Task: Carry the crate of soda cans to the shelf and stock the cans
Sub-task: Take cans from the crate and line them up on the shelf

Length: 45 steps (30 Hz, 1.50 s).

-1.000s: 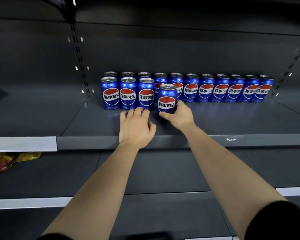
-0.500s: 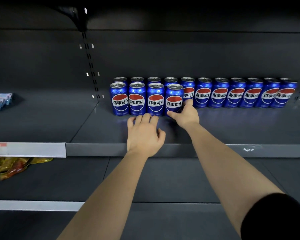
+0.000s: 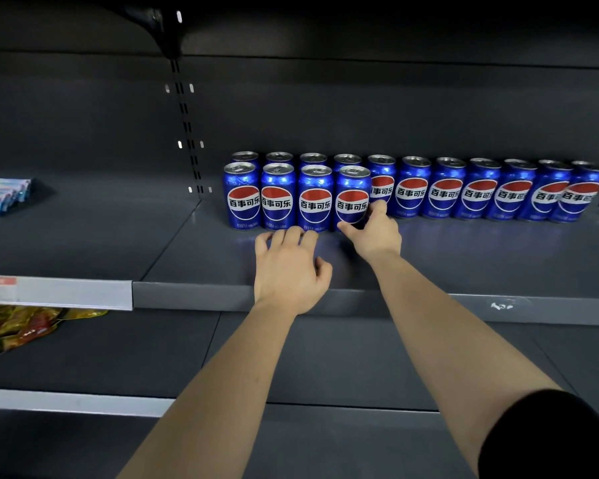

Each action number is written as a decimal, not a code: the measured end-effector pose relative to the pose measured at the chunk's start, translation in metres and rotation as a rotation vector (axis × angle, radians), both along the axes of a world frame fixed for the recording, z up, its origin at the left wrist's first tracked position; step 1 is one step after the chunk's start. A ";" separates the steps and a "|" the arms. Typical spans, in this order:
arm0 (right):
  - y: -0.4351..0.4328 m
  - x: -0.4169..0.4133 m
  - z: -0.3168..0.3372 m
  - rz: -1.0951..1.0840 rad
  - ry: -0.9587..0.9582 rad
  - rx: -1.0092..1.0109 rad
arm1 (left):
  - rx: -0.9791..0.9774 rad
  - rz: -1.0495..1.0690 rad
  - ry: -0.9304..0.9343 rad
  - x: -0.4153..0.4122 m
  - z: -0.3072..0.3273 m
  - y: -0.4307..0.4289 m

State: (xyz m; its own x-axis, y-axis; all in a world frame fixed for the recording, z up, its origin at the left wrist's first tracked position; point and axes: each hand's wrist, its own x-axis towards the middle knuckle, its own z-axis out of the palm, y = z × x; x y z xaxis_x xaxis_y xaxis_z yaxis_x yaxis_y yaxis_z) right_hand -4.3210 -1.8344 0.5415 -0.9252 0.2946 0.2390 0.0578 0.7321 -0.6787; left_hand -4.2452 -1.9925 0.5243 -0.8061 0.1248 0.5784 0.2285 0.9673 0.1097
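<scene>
Blue Pepsi cans [image 3: 412,191] line the grey shelf [image 3: 464,257] mid-frame, back row filled, front row only four, the right hand [image 3: 374,233] clasping the fourth can [image 3: 352,198], left hand [image 3: 289,271] flat, fingers loose; stocking seems partway, crate unseen.

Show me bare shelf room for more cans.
Free: the strip before the back row, rightward from the right hand on the fourth front can, out to the shelf edge. Crowded: left end, two rows deep, left hand in front.
</scene>
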 end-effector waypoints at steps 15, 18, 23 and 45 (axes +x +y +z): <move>-0.007 0.049 0.012 0.094 -0.062 -0.058 | -0.086 0.079 -0.208 0.015 0.006 0.000; -0.005 0.070 0.016 0.095 0.008 -0.019 | -0.062 0.074 -0.185 0.029 0.005 -0.007; 0.003 0.113 0.003 0.035 0.146 0.074 | -0.052 0.003 -0.177 0.058 -0.006 -0.023; 0.029 0.275 -0.184 0.159 -0.128 0.139 | -0.082 -0.105 -0.400 0.199 -0.157 -0.034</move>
State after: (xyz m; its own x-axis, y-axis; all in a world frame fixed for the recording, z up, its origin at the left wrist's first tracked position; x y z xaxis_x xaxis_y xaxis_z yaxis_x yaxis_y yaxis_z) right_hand -4.0462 -1.8053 0.3575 -0.9826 0.1157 0.1452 0.0135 0.8246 -0.5655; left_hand -4.0459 -2.0268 0.3677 -0.9455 0.2514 0.2071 0.2818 0.9502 0.1333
